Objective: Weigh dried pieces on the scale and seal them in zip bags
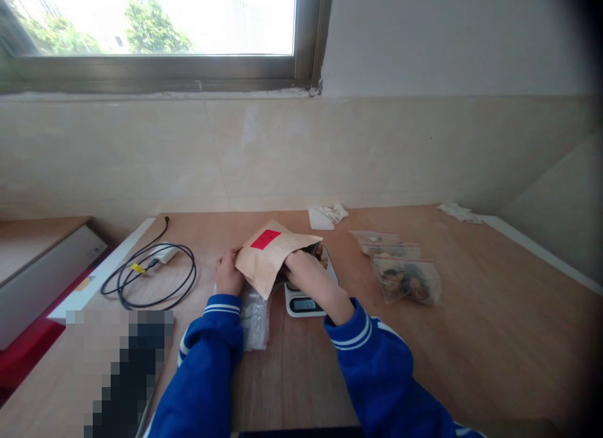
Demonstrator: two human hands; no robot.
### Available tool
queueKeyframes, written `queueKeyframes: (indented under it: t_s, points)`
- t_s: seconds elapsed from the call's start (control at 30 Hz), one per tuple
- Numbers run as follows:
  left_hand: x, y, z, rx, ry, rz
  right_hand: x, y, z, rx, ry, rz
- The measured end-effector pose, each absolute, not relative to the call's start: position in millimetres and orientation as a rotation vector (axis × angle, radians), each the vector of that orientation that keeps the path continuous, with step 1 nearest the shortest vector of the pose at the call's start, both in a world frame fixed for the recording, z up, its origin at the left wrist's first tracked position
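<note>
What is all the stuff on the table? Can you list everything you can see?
paper pouch: one, tan with a red label, held over the scale at the table's middle
scale: one, white with a small display, under the pouch
clear bag: one, see-through, flat on the table under the left wrist
zip bags: two or three, clear with dark contents, right of the scale
cable: one, black, coiled, on the left
crumpled paper: two bits, white, at the far edge
table: one, brown wood
window: one, above the tiled wall
left hand: grips the pouch's left side
right hand: at the pouch's open end
sleeves: two, blue with white stripes
</note>
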State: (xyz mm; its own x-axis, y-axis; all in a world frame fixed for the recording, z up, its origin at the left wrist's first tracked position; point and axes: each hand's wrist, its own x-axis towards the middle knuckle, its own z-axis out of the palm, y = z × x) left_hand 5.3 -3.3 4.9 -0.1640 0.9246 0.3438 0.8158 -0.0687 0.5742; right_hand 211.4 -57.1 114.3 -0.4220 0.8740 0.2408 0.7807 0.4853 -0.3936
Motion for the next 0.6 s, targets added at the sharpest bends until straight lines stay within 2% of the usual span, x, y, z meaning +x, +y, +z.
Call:
queueKeyframes:
  t_s: [0.13,0.3,0.47,0.6]
  points:
    - [4,-2,1,1.921,2.013,1.104,226,-67,130,-1.272,-2.298,0.207]
    - [3,0,-2,1.922,2.023,1.129,245,-88,141,-1.185,-1.842,0.177]
    - [3,1,-1,1.897,2.05,1.097,267,-98,102,-1.203,-1.381,0.364]
    - [3,1,-3,1.899,2.049,1.092,268,-105,57,-1.21,-1.505,0.447]
